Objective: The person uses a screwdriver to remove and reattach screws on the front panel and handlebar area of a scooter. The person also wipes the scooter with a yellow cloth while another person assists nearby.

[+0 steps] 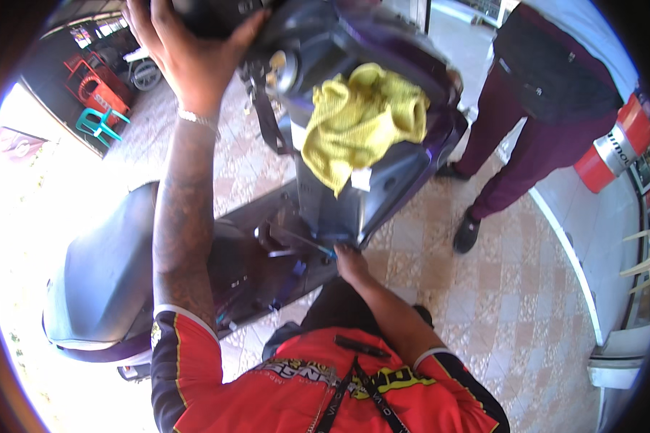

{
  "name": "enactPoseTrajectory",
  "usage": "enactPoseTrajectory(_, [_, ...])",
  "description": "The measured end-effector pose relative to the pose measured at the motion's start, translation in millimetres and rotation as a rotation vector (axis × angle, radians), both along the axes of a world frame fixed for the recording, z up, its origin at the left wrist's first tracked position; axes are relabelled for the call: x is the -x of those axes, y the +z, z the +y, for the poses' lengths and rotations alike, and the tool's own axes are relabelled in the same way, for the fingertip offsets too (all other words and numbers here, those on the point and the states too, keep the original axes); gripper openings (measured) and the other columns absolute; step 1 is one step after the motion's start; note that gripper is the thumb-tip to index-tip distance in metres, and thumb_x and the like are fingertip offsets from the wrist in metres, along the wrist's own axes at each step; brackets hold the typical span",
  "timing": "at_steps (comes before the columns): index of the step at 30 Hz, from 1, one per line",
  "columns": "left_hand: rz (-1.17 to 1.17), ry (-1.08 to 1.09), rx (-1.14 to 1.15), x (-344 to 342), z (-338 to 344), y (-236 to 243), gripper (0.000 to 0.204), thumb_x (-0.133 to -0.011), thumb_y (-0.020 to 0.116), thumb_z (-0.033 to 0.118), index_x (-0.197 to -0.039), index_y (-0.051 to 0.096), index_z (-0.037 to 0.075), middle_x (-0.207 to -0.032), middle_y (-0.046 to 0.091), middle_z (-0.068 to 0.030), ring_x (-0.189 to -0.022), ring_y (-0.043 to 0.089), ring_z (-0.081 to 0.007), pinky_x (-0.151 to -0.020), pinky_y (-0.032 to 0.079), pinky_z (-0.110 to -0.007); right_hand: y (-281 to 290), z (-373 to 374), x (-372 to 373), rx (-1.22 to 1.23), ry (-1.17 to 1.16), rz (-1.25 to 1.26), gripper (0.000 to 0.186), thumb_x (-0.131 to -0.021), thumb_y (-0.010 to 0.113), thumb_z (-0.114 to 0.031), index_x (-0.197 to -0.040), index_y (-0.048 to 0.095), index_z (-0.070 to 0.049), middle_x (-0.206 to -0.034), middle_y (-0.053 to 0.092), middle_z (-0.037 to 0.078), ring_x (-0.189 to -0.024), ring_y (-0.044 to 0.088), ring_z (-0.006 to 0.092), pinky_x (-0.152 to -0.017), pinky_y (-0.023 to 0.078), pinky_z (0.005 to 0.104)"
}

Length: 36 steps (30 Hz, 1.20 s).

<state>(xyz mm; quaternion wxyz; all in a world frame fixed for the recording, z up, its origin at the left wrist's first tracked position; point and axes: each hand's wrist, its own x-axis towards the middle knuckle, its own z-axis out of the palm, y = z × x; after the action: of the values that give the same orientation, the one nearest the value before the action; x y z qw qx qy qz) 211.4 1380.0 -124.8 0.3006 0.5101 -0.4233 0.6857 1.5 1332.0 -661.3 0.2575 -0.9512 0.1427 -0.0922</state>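
My left hand (184, 50) is raised and grips the dark handlebar area (209, 18) of a purple scooter (383, 173) at the top of the view. My right hand (350, 261) is low, its fingers against the lower edge of the scooter's front panel, next to a thin blue-tipped tool (318, 247); whether it holds the tool is unclear. A crumpled yellow cloth (361, 119) lies draped over the scooter's front. The grey seat (105, 281) is at the lower left.
Another person in dark red trousers (527, 144) and black shoes stands close at the right on the patterned tile floor (513, 303). A white curb (570, 260) and a red-white cylinder (614, 148) are at the right. A teal chair (97, 124) and red frames stand far left.
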Motion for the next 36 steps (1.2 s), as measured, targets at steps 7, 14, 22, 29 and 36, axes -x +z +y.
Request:
enactPoseTrajectory(7, [0.113, -0.030, 0.029, 11, 0, 4, 0.124, -0.058, 0.100, 0.042, -0.156, 0.033, 0.007, -0.162, 0.025, -0.0277, -0.151, 0.026, -0.0454, -0.121, 0.030, -0.054, 18, -9, 72, -0.096, 0.125, -0.144, 0.022, -0.092, 0.059, -0.013, -0.110, 0.064, -0.002, -0.103, 0.070, 0.021, -0.095, 0.069, 0.0394, -0.083, 0.055, 0.0510])
enactPoseTrajectory(14, [0.150, -0.045, 0.034, 19, 4, 4, 0.123, -0.060, 0.099, 0.039, -0.158, 0.031, 0.010, -0.165, 0.020, -0.0272, -0.152, 0.021, -0.0483, -0.122, 0.027, -0.058, 19, 0, 307, -0.285, -0.387, -0.045, 0.017, -0.085, 0.068, -0.019, -0.094, 0.069, -0.005, -0.093, 0.068, 0.023, -0.090, 0.068, 0.0429, -0.080, 0.054, 0.0506])
enactPoseTrajectory(22, [0.271, -0.125, 0.007, 39, 27, -5, 0.119, -0.064, 0.096, 0.041, -0.158, 0.031, 0.009, -0.162, 0.022, -0.0325, -0.151, 0.023, -0.0509, -0.121, 0.028, -0.058, 91, 72, 522, -0.257, -0.939, -0.471, 0.013, -0.086, 0.070, 0.005, -0.086, 0.061, -0.005, -0.073, 0.063, 0.000, -0.071, 0.056, 0.0098, -0.069, 0.049, 0.0294])
enactPoseTrajectory(29, [0.487, -0.287, 0.023, 37, 67, -60, 0.115, -0.067, 0.095, 0.031, -0.156, 0.029, 0.002, -0.154, 0.036, -0.0288, -0.141, 0.038, -0.0459, -0.116, 0.034, -0.052, 187, 140, 494, -0.428, -1.071, -0.583, 0.010, -0.087, 0.074, 0.000, -0.090, 0.066, -0.003, -0.080, 0.066, -0.002, -0.073, 0.057, 0.0079, -0.071, 0.049, 0.0267])
enactPoseTrajectory(36, [1.057, -0.603, 0.096, 52, 61, -116, 0.095, -0.086, 0.083, 0.009, -0.160, 0.023, 0.006, -0.125, 0.053, -0.0158, -0.113, 0.056, -0.0245, -0.092, 0.051, -0.037, 275, 134, 374, -0.578, -0.702, -0.145, 0.016, -0.085, 0.081, -0.013, -0.098, 0.075, -0.007, -0.088, 0.076, 0.007, -0.079, 0.071, 0.0171, -0.075, 0.056, 0.0332])
